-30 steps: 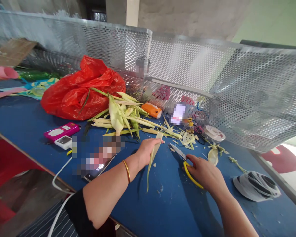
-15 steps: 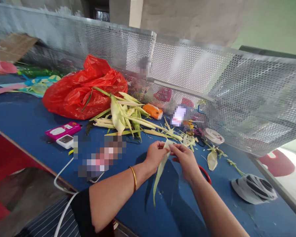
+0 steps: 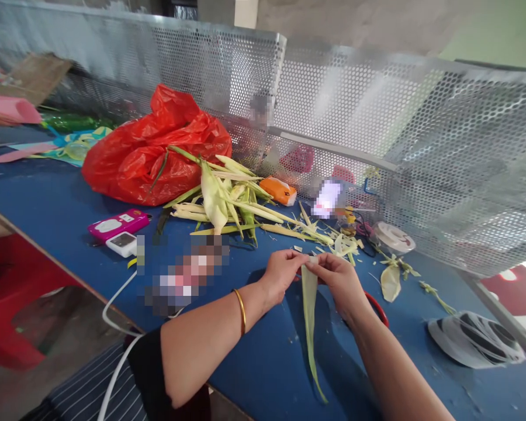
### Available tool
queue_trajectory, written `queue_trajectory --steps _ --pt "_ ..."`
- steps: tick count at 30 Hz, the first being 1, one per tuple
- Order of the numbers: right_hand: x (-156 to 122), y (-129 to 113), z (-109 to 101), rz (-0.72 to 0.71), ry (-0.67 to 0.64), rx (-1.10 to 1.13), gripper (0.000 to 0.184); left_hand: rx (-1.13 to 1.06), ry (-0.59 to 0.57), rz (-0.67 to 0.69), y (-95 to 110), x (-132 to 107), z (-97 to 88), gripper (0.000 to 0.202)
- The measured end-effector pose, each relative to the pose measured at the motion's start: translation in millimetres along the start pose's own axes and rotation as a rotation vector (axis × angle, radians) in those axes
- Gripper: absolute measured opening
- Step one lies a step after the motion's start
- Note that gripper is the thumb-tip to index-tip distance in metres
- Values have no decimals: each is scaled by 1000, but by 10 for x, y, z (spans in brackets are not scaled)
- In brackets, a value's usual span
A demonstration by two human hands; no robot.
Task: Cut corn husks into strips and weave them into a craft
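A long pale green corn husk strip (image 3: 309, 316) hangs down over the blue table, its wide top end pinched between both hands. My left hand (image 3: 284, 272) grips the top edge from the left, fingertips pressed together. From the right, my right hand (image 3: 337, 278) holds the same edge with thumb and fingers closed. Beyond the hands lies a pile of corn husks (image 3: 228, 199), with torn husk scraps (image 3: 344, 245) at its right end. Red scissor-like handles (image 3: 377, 309) show partly behind my right wrist; the rest is hidden.
A red plastic bag (image 3: 153, 158) stands behind the husks, beside an orange tissue pack (image 3: 278, 190). A magenta device (image 3: 119, 225) and white cable (image 3: 114, 327) lie left. Tape roll (image 3: 393, 237) and a wrapped spool (image 3: 476, 340) sit right. Perforated metal panels (image 3: 333, 105) border the back.
The husk strip has turned from slanting left to hanging nearly straight, its tip now to the lower right. Both hands have shifted slightly right in view, and the camera view has moved a little.
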State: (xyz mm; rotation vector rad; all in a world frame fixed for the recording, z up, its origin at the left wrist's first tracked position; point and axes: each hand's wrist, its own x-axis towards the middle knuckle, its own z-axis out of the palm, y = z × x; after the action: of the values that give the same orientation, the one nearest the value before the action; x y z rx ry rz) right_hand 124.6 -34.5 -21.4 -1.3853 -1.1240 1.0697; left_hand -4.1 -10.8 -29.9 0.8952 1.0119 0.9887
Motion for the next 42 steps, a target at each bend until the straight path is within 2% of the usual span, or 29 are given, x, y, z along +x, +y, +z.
queue_trajectory --steps 4,9,16,29,36,42 --pt "-8 -16 -24 -59 35 -27 38 49 -11 23 25 -7 5 14" --pt "10 12 -47 -55 40 -39 36 67 -38 19 34 -13 12 15" --pt "13 19 -15 -76 43 -29 32 169 -14 117 -28 50 -10 16" --pt "20 33 -18 -27 48 53 33 66 -43 51 28 5 20 16" --pt "4 12 -5 -65 45 2 33 35 -46 42 64 -19 18 16" --pt "15 18 -15 -103 31 -44 32 88 -33 89 26 24 4 15"
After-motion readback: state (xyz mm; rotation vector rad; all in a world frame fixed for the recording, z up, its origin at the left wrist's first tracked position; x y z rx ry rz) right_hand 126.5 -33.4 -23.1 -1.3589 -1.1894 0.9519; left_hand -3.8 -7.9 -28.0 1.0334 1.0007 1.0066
